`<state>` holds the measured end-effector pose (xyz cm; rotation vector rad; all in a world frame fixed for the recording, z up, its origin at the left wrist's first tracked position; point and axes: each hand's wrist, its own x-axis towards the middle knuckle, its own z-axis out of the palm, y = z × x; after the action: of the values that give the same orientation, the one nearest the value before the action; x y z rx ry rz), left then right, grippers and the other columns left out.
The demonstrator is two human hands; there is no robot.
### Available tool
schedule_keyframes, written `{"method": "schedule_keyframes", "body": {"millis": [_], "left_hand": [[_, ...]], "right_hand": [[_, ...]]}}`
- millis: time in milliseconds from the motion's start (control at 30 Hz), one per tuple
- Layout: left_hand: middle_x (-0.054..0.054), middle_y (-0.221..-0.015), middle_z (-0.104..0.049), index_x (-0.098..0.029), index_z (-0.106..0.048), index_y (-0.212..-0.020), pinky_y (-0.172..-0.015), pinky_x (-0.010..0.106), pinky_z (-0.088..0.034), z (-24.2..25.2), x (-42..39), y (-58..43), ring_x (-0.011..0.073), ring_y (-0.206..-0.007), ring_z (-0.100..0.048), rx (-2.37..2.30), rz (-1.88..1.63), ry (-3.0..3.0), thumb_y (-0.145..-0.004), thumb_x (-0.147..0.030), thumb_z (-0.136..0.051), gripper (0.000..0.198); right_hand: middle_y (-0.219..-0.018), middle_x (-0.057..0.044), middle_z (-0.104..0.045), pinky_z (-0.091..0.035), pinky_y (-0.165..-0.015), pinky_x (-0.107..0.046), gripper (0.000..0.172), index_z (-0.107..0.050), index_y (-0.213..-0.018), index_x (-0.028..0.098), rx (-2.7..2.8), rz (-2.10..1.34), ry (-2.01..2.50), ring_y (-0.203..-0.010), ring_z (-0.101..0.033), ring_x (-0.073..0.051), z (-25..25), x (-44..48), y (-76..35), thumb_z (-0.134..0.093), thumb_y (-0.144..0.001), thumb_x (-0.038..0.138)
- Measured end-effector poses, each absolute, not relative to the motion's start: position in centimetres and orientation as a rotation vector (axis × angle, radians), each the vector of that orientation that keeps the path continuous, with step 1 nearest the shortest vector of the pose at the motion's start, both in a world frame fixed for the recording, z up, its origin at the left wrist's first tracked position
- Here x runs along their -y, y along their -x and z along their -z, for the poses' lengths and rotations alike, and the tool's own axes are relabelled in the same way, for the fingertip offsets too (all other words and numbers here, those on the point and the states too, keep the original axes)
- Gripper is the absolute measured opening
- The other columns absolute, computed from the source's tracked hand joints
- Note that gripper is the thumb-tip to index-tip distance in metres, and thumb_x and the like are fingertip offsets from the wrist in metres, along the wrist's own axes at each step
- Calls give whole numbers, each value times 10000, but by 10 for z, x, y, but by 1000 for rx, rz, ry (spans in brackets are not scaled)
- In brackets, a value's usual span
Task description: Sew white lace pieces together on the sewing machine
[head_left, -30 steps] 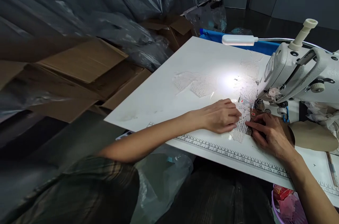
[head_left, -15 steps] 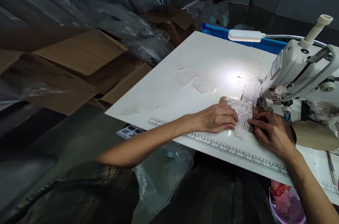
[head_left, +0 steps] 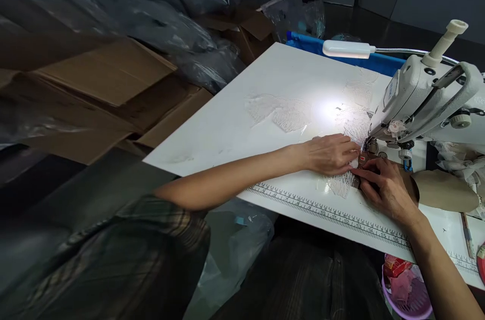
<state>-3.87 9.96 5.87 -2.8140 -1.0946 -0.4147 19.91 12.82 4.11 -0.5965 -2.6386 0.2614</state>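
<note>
White lace [head_left: 340,184] lies on the white table [head_left: 212,138] beside the needle area of a sewing machine [head_left: 405,93]. My left hand [head_left: 332,154] rests over the lace, its bent fingers close to the presser foot and hiding part of the piece. My right hand [head_left: 387,186] is just right of it, index fingertip at the lace's edge and the other fingers bent over a brown plate. Whether either hand pinches the lace cannot be made out. More lace pieces [head_left: 291,114] lie flat further left.
A white lamp [head_left: 346,49] lights the table from behind. Printed ruler marks [head_left: 322,211] run along the front edge. Cardboard boxes [head_left: 109,75] stand at the left. A purple basket [head_left: 411,305] sits below the table at the right.
My left hand has moved right and slightly up, nearer the presser foot, and covers more of the lace. My right hand stays at nearly the same spot beside the machine.
</note>
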Motion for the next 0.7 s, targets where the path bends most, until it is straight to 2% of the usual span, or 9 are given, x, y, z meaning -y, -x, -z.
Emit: {"method": "schedule_keyframes", "body": {"millis": [100,300,533,700], "left_hand": [[179,-1161,-679,-81,-684,-1022,-794,371,-442,-59,-102,35,234,-884,-608,1074,162,2694,-990,-349,-491,332],[163,-1217,-662,-100,-667,-1127,-828,394,-380,-62,-103,30,250,-932,-583,1127,7,2615,-1019,-363,-395,394],[157,-1303,-635,-100,-638,-1201,-832,386,-352,-58,-120,30,261,-986,-580,1188,151,2692,-1013,-361,-381,412],[156,-1407,-581,-107,-608,-1273,-899,416,-357,-53,-115,37,277,-1066,-573,1224,250,2737,-1013,-349,-367,430]], "right_hand": [[-1021,-89,-637,-457,-840,-433,344,-734,-1179,307,2644,-261,596,-974,-571,-249,-41,-127,-199,-520,-929,205],[-1003,-94,-629,-470,-815,-419,333,-735,-1173,280,2609,-162,570,-938,-558,-244,-39,-129,-199,-519,-928,218],[-1021,-106,-641,-494,-805,-408,325,-735,-1172,245,2588,-104,612,-915,-551,-237,-37,-134,-202,-519,-930,217],[-1025,-110,-635,-491,-799,-414,326,-731,-1189,255,2595,-151,642,-919,-553,-241,-39,-132,-201,-525,-936,229]]}}
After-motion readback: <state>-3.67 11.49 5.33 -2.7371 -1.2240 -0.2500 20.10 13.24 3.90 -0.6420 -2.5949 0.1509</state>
